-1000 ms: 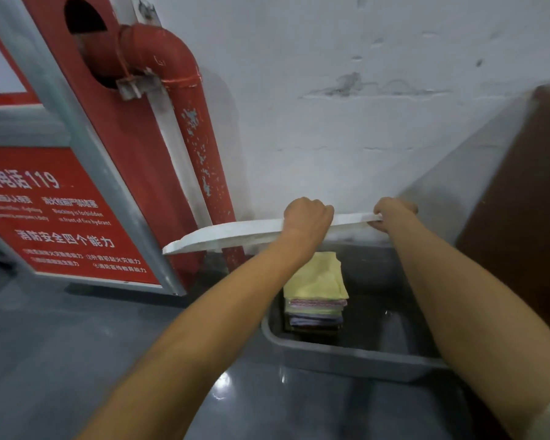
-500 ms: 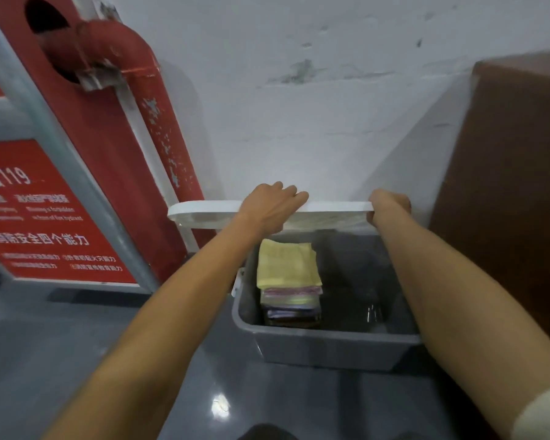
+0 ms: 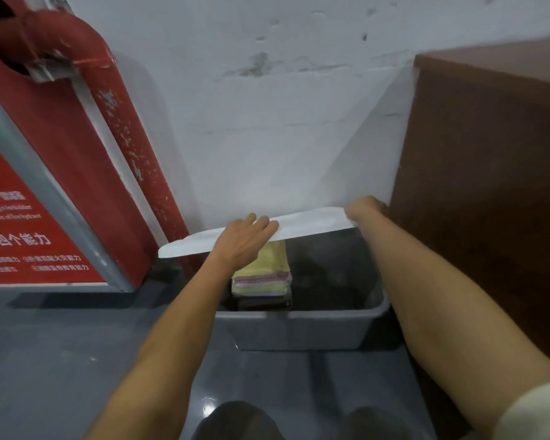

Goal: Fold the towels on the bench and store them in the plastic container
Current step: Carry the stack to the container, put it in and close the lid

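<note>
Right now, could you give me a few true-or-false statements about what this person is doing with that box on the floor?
1. Both hands are on the white lid. True: the left hand lies on top of it with straight fingers, and the right hand grips its far end.
2. The lid is shut flat on the grey plastic container. False: it is held tilted above the open container.
3. A stack of folded towels sits inside the container. True.
4. The stack fills the whole container. False: it sits on the left side only.
5. The top towel is yellow. True.
6. The container stands on the brown cabinet. False: it stands on the floor beside it.
</note>
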